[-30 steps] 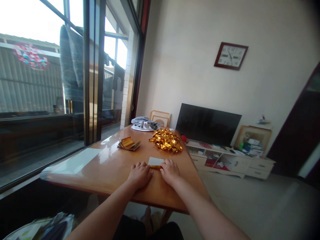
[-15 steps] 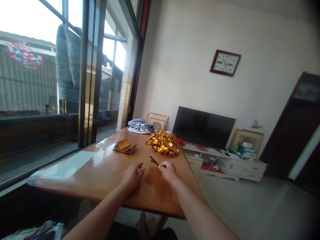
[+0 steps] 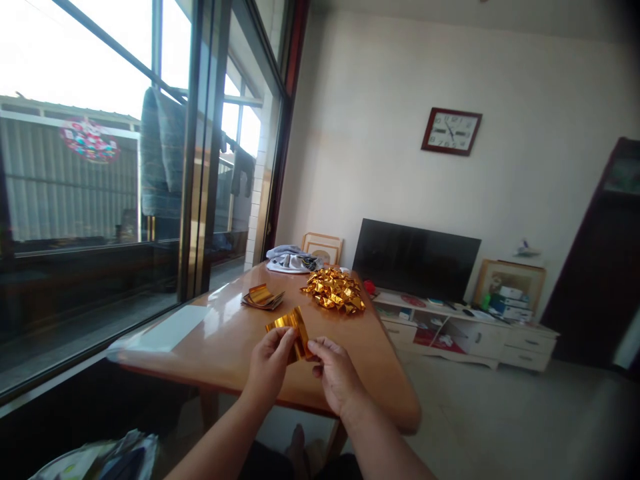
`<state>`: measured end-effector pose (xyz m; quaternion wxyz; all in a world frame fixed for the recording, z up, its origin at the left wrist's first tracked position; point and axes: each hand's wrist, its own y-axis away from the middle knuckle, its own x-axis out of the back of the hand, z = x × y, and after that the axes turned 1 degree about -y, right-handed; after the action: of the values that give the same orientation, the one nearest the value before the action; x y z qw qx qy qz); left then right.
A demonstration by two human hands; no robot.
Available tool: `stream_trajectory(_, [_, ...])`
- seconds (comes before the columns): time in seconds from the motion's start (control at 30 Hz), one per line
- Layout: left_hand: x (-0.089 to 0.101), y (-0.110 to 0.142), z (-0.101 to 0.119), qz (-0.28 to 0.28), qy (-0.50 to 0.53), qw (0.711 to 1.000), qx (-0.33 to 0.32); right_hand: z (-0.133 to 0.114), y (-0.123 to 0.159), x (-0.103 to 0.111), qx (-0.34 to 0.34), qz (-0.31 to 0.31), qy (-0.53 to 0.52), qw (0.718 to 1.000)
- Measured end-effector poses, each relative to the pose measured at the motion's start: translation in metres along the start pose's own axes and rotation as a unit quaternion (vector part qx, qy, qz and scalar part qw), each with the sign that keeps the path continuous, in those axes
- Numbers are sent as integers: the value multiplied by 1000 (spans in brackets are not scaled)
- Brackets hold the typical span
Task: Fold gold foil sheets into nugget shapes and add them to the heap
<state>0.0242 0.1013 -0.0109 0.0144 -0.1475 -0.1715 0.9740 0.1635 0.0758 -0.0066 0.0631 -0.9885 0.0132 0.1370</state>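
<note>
Creased, shiny gold foil paper (image 3: 299, 325) hovers over the glossy brown wooden counter (image 3: 377, 373), a heap of folded gold foil pieces (image 3: 334, 292) at its one o'clock, a gold-topped paper stack (image 3: 261, 296) at eleven. Left hand (image 3: 266, 367) and right hand (image 3: 341, 379) each have their grip pinched on it; light, even pressure would spare the creases.

Our bench (image 3: 370, 373), with its things spread from near to far.
Nearest us, a foil sheet (image 3: 300, 323) is between our left hand (image 3: 270, 360) and right hand (image 3: 336, 373); beyond it on the bench, we have a foil stack (image 3: 261, 297) left of a foil heap (image 3: 336, 291), with a flat panel (image 3: 176, 327) along the left edge and cloths (image 3: 293, 260) at the far end. Right of our bench, a television (image 3: 416, 260) and a framed picture (image 3: 510, 288) stand at the low cabinet (image 3: 465, 337), the picture rightmost; above, a clock (image 3: 452, 132) hangs on the wall (image 3: 380, 133).
</note>
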Motion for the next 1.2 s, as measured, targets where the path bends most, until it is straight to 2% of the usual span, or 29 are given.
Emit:
stream_trajectory(0.23, [3, 25, 32, 16, -11, 999, -30, -10, 36, -24, 16, -26, 10, 999])
stream_trajectory(0.37, [2, 39, 49, -2, 17, 999, -40, -13, 51, -34, 31, -47, 23, 998])
stream_trajectory(0.47, [5, 50, 63, -14, 18, 999, -48, -18, 59, -38, 67, -65, 57, 994])
stream_trajectory(0.53, [11, 55, 70, -18, 4, 999, -49, -25, 63, -37, 114, -51, 102, 987])
stream_trajectory(0.63, [24, 59, 77, -7, -44, 998, -44, -40, 67, -34, 220, 7, 212, 952])
stream_trajectory(0.73, [39, 62, 84, -30, -150, 987, -55, -59, 71, -33, 348, 46, 309, 884])
stream_trajectory(0.8, [45, 65, 91, -42, -255, 959, -120, -69, 73, -35, 393, 35, 353, 848])
stream_trajectory(0.9, [49, 69, 102, -59, -397, 889, -220, -79, 77, -40, 405, -12, 400, 822])
stream_trajectory(0.97, [49, 72, 107, -71, -454, 855, -242, -81, 78, -43, 390, -37, 416, 821])
stream_trajectory(1.03, [50, 74, 110, -78, -482, 838, -241, -81, 78, -43, 366, -53, 416, 831])
stream_trajectory(1.2, [53, 76, 109, -95, -481, 840, -231, -73, 75, -38, 303, -80, 357, 880])
